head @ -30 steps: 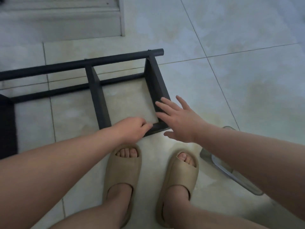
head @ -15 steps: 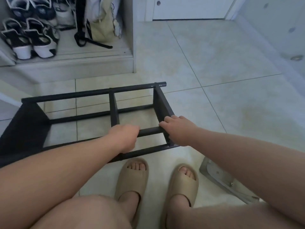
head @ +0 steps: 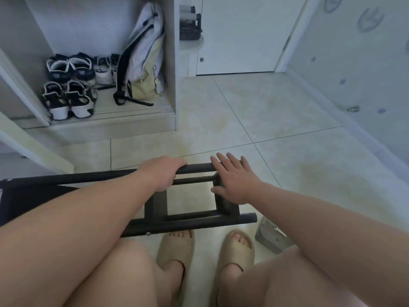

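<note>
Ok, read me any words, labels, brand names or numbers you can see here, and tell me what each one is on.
None can be read.
The round wall marks are too blurred to make out.
The shoes, the backpack and the black frame show no legible print.

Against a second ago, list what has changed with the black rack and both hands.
The black rack was lifted and tipped toward the person. The left hand moved its grip from the near corner to the top rail. The right hand took hold, then let go; it now rests open on the end piece. The slippers and the grey object beside them stayed put.
</note>
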Available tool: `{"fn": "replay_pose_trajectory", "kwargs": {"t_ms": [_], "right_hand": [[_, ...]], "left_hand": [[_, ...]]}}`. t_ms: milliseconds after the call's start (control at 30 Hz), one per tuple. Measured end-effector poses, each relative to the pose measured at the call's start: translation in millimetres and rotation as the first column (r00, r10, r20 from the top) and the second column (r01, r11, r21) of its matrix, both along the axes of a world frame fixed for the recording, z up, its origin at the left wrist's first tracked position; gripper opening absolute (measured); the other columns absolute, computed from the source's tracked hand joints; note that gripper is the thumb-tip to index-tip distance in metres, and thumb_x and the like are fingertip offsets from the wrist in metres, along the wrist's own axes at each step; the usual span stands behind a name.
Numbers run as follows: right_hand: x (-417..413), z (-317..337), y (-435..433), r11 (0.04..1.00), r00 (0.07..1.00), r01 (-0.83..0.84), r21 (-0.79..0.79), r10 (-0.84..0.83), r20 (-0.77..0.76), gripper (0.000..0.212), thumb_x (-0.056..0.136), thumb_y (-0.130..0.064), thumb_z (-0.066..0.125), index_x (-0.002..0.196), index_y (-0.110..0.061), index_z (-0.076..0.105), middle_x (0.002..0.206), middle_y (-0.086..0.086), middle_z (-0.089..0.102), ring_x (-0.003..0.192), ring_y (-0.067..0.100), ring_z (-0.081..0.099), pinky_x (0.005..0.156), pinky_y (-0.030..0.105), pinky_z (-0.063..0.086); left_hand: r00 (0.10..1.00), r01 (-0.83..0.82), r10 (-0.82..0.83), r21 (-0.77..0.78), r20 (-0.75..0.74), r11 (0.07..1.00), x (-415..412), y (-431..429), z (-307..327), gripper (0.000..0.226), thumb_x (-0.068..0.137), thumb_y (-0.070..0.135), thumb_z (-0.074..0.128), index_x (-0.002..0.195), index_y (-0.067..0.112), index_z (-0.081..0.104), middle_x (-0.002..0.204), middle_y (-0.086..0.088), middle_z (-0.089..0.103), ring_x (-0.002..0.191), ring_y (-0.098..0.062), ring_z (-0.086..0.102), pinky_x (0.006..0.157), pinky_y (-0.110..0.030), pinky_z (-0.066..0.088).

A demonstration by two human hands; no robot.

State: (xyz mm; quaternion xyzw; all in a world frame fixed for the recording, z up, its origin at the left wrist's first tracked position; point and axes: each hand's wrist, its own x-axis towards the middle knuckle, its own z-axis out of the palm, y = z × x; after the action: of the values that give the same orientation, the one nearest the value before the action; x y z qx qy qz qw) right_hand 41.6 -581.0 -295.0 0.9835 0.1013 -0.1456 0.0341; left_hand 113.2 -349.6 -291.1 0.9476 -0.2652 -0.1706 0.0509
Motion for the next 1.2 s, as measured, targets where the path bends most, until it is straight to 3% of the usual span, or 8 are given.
{"fn": "replay_pose_trajectory", "kwargs": {"t_ms": [167, 300, 467, 700, 800, 900, 1033, 1200], "right_hand": [[3.4, -8.7, 8.3, 0.995, 0.998, 0.057, 0.078, -0.059, 0.024, 0.086, 0.100, -0.063, 0.037, 0.162, -0.022, -0.007, 0.170, 0.000, -0.009, 0.155, 0.029, -0.011, 0.125, 0.055, 0.000], [26.6, -23.3, 10.3, 0.980, 0.989, 0.144, 0.139, -0.145, -0.004, 0.084, 0.100, -0.066, 0.032, 0.162, -0.021, -0.004, 0.170, 0.000, -0.009, 0.156, 0.027, -0.013, 0.125, 0.054, 0.001], [64.8, -42.9, -0.2, 0.963, 0.982, 0.186, 0.193, -0.186, -0.016, 0.081, 0.100, -0.067, 0.028, 0.162, -0.027, -0.007, 0.169, -0.006, -0.015, 0.155, 0.018, -0.017, 0.124, 0.056, -0.002], [108.9, -75.6, 2.5, 0.939, 0.964, 0.267, 0.215, -0.261, -0.058, 0.086, 0.095, -0.076, 0.018, 0.161, -0.029, -0.011, 0.168, -0.007, -0.021, 0.154, 0.017, -0.022, 0.121, 0.060, -0.008], [108.2, -84.9, -5.8, 0.945, 0.967, 0.253, 0.208, -0.249, -0.050, 0.086, 0.095, -0.076, 0.019, 0.160, -0.030, -0.012, 0.167, -0.008, -0.023, 0.153, 0.015, -0.024, 0.120, 0.060, -0.008], [102.4, -81.4, -11.6, 0.953, 0.974, 0.226, 0.202, -0.221, -0.051, 0.082, 0.097, -0.074, 0.020, 0.161, -0.030, -0.008, 0.168, -0.009, -0.021, 0.154, 0.014, -0.020, 0.122, 0.058, -0.008], [77.3, -66.2, -23.4, 0.960, 0.977, 0.205, 0.189, -0.189, -0.101, 0.080, 0.099, -0.071, 0.023, 0.162, -0.030, -0.004, 0.169, -0.010, -0.015, 0.156, 0.017, -0.013, 0.123, 0.056, -0.004], [26.1, -43.0, -69.5, 0.953, 0.957, 0.264, 0.147, -0.240, -0.165, 0.075, 0.101, -0.066, 0.026, 0.162, -0.031, -0.001, 0.170, -0.011, -0.006, 0.156, 0.016, -0.007, 0.125, 0.052, 0.002]], "left_hand": [[0.998, -0.055, 0.055, -0.021, 0.013, 0.998, 3.4, 0.5, -15.1, 0.043, 0.096, 0.006, 0.045, 0.130, 0.032, 0.048, 0.097, -0.002, 0.058, 0.076, -0.019, 0.056, 0.059, -0.034, 0.046], [0.993, -0.098, 0.101, -0.042, 0.057, 0.994, 18.6, -7.6, -34.8, 0.039, 0.099, 0.012, 0.045, 0.131, 0.034, 0.046, 0.104, -0.003, 0.056, 0.085, -0.024, 0.053, 0.073, -0.042, 0.052], [0.978, -0.147, 0.152, -0.042, 0.142, 0.988, 49.9, -17.2, -51.6, 0.048, 0.094, 0.005, 0.047, 0.133, 0.033, 0.042, 0.104, -0.003, 0.053, 0.087, -0.023, 0.051, 0.063, -0.035, 0.040], [0.935, -0.225, 0.221, -0.021, 0.275, 0.974, 84.6, -30.7, -73.1, 0.053, 0.094, 0.005, 0.044, 0.137, 0.036, 0.044, 0.111, -0.004, 0.060, 0.097, -0.028, 0.055, 0.081, -0.037, 0.039], [0.946, -0.248, 0.242, -0.003, 0.216, 0.969, 83.9, -42.9, -81.0, 0.043, 0.100, 0.021, 0.043, 0.141, 0.033, 0.039, 0.129, -0.006, 0.058, 0.115, -0.030, 0.052, 0.100, -0.043, 0.035], [0.954, -0.272, 0.260, 0.065, 0.147, 0.960, 77.0, -46.7, -81.4, 0.054, 0.103, 0.040, 0.041, 0.153, 0.030, 0.022, 0.155, -0.008, 0.038, 0.140, -0.032, 0.034, 0.115, -0.049, 0.022], [0.970, -0.231, 0.222, 0.092, 0.099, 0.969, 60.2, -45.4, -68.1, 0.066, 0.103, 0.048, 0.039, 0.159, 0.030, 0.008, 0.166, -0.008, 0.013, 0.150, -0.033, 0.016, 0.120, -0.052, 0.019], [0.992, -0.127, 0.127, 0.067, -0.003, 0.990, 26.6, -56.2, -41.9, 0.065, 0.103, 0.050, 0.037, 0.159, 0.030, 0.012, 0.168, -0.007, 0.006, 0.153, -0.033, 0.012, 0.119, -0.051, 0.024]]}}
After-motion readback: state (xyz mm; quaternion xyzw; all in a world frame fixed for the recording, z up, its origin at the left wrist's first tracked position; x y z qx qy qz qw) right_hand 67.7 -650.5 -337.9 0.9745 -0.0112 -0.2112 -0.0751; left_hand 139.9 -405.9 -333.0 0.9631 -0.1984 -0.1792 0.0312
